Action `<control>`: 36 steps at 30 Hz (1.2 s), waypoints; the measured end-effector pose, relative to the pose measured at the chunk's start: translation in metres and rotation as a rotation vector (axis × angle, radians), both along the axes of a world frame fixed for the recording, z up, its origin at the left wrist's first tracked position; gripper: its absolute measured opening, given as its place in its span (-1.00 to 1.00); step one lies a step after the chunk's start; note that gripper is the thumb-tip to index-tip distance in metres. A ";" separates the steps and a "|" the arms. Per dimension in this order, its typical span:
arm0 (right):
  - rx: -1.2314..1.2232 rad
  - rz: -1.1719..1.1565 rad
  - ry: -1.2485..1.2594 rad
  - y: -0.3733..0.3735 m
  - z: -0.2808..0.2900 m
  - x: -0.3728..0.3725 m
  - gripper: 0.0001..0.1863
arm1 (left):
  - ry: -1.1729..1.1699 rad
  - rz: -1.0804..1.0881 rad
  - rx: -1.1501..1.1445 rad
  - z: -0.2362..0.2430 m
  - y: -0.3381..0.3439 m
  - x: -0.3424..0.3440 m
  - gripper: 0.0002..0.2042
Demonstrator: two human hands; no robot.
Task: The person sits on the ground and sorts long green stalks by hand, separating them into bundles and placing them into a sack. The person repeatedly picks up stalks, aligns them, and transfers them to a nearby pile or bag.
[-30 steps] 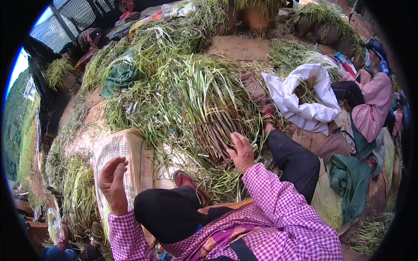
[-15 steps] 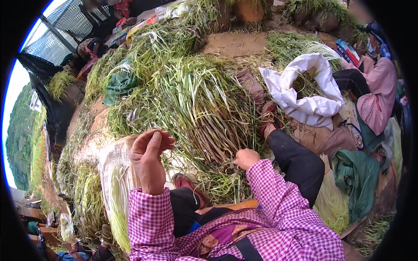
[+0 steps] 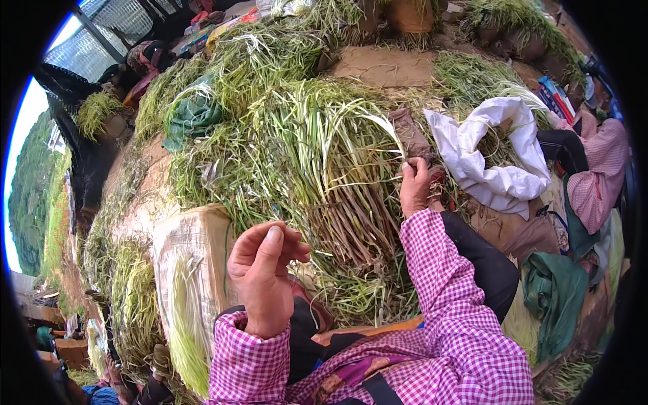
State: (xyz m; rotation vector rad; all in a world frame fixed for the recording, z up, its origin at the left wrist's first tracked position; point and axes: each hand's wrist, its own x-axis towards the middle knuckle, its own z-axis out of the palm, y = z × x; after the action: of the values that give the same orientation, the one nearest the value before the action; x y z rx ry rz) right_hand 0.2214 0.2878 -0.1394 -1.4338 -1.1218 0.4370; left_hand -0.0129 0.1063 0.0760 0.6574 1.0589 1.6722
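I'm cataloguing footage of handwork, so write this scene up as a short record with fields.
Right hand: fingertips pinching a thin, whitish-green stalk
Left hand: raised, fingers curled, nothing visible in it
In front: loose heap of long, green-leaved, brown-stemmed plants
At left: off-white woven sack, with a pale yellow-green stalk bundle overlapping it in view
At right: crumpled white sack
Nearby: person in a pink patterned top

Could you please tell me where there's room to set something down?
The brown patch beyond the stalk pile, between the left leafy heap and right leafy heap, looks mostly bare. That pile and a white sack crowd the right hand.
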 end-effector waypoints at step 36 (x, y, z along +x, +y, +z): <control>-0.524 0.695 1.041 -0.241 0.101 -0.027 -0.85 | 0.145 -0.315 -0.425 -0.071 -0.024 0.071 -0.71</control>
State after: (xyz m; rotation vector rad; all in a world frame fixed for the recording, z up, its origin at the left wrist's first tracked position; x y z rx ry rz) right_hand 0.1945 0.0473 -0.0380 -0.9212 -0.5912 1.8284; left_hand 0.0585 0.0821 0.0047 0.6310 1.2918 1.0973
